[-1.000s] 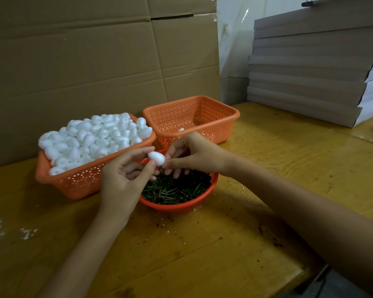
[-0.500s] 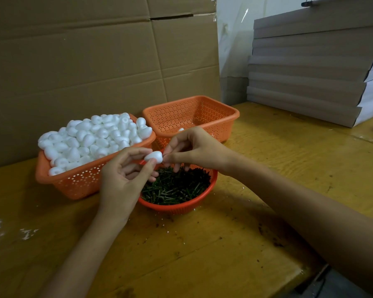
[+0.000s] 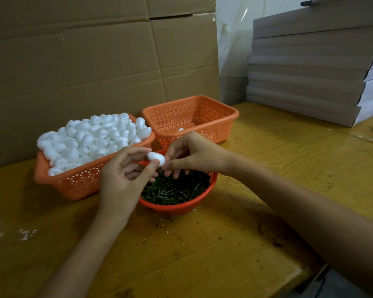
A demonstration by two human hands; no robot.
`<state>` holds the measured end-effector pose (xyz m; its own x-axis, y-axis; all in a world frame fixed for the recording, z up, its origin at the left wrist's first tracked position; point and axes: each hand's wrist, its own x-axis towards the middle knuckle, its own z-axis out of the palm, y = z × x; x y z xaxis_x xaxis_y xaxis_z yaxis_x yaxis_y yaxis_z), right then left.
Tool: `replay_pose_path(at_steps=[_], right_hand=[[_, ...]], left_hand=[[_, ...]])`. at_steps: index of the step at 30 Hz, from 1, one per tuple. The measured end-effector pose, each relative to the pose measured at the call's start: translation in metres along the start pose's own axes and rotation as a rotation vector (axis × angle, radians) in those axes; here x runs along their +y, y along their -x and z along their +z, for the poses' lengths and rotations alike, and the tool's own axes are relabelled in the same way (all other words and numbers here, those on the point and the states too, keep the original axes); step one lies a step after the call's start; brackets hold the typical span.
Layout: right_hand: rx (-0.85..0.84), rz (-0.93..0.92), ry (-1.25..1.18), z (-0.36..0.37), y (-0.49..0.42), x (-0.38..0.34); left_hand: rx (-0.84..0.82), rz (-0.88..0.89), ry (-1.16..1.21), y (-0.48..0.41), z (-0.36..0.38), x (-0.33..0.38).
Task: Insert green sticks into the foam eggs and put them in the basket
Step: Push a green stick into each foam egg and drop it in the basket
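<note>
One white foam egg is pinched in our left hand over the round red bowl of green sticks; our right hand pinches its right end. We count two orange perforated plastic baskets: left basket heaped with eggs, far-right basket showing one.

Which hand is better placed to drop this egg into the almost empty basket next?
Probably the right. The right hand is directly in front of the almost empty basket and touches the egg. The left hand, which holds the egg, is nearer the full basket.
</note>
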<state>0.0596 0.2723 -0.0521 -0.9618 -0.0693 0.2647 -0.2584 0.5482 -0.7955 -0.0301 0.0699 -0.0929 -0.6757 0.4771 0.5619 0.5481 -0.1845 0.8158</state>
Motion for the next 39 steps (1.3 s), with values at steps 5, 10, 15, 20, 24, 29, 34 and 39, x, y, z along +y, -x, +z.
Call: replay_pose_path(at_steps=[5, 10, 15, 20, 24, 29, 34, 39], right_hand=[[-0.021, 0.001, -0.002, 0.000, 0.000, 0.000], [-0.029, 0.003, -0.015, 0.000, 0.000, -0.001], [-0.018, 0.008, -0.057, -0.001, 0.000, 0.001], [-0.016, -0.013, -0.090, -0.002, 0.000, 0.003], [0.021, -0.030, -0.161, -0.005, 0.001, 0.002], [0.147, -0.021, -0.288, -0.012, 0.002, -0.004], [0.582, 0.008, 0.204, -0.038, 0.006, 0.004], [0.693, 0.166, 0.742, -0.059, 0.010, 0.021]], left_hand=[[0.011, 0.009, -0.005, 0.000, 0.001, 0.003], [0.016, 0.009, -0.008, 0.001, 0.002, 0.004], [-0.003, 0.019, -0.005, 0.001, 0.002, 0.004], [-0.026, 0.045, 0.021, 0.003, 0.002, 0.005], [-0.015, 0.055, 0.054, 0.002, 0.001, 0.007], [-0.015, 0.027, 0.051, 0.002, 0.002, 0.008], [-0.010, 0.019, 0.027, 0.002, 0.002, 0.008], [-0.007, 0.014, 0.001, 0.002, 0.004, 0.008]])
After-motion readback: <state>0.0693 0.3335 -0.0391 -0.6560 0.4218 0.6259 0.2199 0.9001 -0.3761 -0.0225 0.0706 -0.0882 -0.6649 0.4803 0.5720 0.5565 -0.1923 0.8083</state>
